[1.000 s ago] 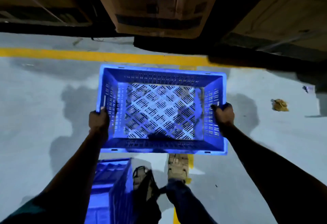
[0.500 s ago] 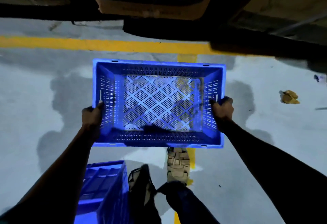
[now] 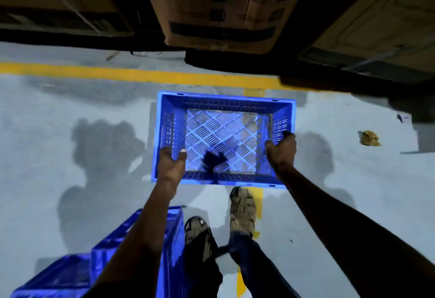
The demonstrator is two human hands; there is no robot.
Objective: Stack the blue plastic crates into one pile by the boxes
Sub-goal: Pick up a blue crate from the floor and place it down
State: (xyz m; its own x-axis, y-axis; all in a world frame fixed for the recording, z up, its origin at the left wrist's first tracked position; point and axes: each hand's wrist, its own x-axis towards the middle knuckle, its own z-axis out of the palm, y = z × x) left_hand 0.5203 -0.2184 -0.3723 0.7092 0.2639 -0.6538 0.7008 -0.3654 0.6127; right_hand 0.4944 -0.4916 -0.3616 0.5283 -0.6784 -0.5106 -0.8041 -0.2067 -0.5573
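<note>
A blue slatted plastic crate [image 3: 223,109], open side up, is low over the grey floor just in front of my feet, below the yellow line. My left hand [image 3: 170,164] is on its left rim, thumb inside and fingers outside. Its right rim is clasped by my right hand [image 3: 281,152]. Whether the crate rests on the floor I cannot tell. Two more blue crates sit at the lower left, one [image 3: 169,238] partly hidden behind my left forearm, the other [image 3: 58,279] nearer the corner. Large cardboard boxes [image 3: 219,7] stand beyond the line.
A yellow floor line [image 3: 117,72] runs across in front of the boxes, with a short yellow stripe [image 3: 257,197] by my right foot. My sandalled feet [image 3: 242,210] stand just behind the crate. A crumpled brown scrap [image 3: 370,138] lies on the floor at right.
The crate has gone down and to the right, toward the floor near my feet. My left hand has shifted so its thumb is inside the rim. The view tilted up toward the boxes.
</note>
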